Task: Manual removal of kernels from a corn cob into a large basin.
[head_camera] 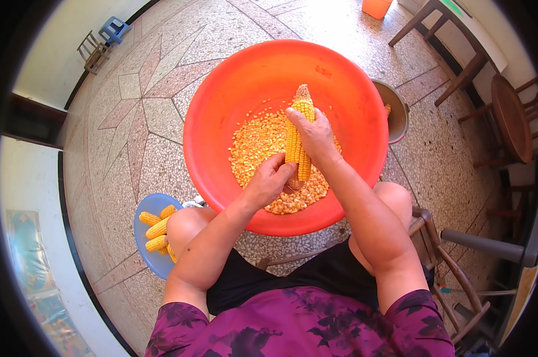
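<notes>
Both hands grip an ear of dried yellow corn [301, 117] above a large red plastic basin [215, 98]. My right hand [314, 134] wraps around the ear's right side, its thumb lying across the upper part. Lower down, my left hand [271, 178] holds the ear near its bottom end, with the thumb against the kernels. Bare cob shows at the pointed far tip. A heap of loose corn kernels [260, 138] covers the basin's floor beneath my hands. The kernels directly under my hands are hidden.
By my left knee, a blue basin [146, 241] holds several corn ears [158, 228]. A bucket [398, 111] stands behind the red basin's right side. A wooden table [465, 40] and round-seated chair [512, 118] are at right; small blue stool [114, 30] and wooden chair [95, 52] far left.
</notes>
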A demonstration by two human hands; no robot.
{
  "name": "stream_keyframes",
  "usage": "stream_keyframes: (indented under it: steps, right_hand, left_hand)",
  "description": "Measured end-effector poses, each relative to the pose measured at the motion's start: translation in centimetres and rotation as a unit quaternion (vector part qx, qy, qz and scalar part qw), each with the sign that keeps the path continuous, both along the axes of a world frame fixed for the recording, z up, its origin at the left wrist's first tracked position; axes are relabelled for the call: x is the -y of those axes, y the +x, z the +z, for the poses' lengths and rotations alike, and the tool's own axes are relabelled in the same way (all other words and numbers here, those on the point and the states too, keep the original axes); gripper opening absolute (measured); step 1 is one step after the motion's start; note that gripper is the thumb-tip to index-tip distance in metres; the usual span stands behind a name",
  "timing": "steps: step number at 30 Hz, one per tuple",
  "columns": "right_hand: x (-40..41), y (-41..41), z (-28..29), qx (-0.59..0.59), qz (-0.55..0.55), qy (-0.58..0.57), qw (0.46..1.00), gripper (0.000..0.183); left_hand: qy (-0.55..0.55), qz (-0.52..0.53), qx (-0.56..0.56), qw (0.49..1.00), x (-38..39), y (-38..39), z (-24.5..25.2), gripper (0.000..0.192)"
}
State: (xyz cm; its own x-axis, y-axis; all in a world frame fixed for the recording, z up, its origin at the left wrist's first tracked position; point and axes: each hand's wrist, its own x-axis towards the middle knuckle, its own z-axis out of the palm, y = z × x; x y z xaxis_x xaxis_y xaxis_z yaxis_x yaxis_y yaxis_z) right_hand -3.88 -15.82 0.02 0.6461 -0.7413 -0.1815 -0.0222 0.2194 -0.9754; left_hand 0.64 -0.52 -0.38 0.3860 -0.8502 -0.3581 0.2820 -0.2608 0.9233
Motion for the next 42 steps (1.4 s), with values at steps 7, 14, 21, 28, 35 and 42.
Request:
stream_keyframes:
  steps: [7, 14, 21, 28, 35, 42]
  right_hand:
    - [-0.1, 0.2, -1.0, -0.007, 0.008, -0.039, 0.999, 0.044]
    - [0.3, 0.3, -3.8, -0.009, 0.06, -0.189, 0.98, 0.027]
    - [0.8, -0.1, -3.8, -0.056, 0.025, -0.448, 0.892, 0.029]
    - [-0.2, 0.2, -1.3, -0.042, 0.015, -0.088, 0.995, 0.049]
    - [0.0, 0.3, -1.3, -0.027, 0.02, -0.059, 0.998, 0.063]
    - [-0.3, 0.3, -1.9, -0.051, 0.003, -0.12, 0.991, 0.058]
  left_hand:
    - [0.047, -0.017, 0.024, 0.998, 0.1, 0.2, 0.5, 0.021]
    - [0.028, 0.002, 0.05, 0.998, -0.4, 0.2, -1.4, 0.023]
    - [-0.007, 0.03, -0.017, 0.999, -0.2, -0.2, -0.2, 0.031]
    - [0.053, -0.027, -0.004, 0.998, 0.1, 0.1, -0.8, 0.044]
    - [0.038, -0.015, -0.042, 0.998, 0.1, 0.4, -0.5, 0.028]
    - [0.048, 0.012, -0.078, 0.996, 0.1, 0.2, -0.3, 0.019]
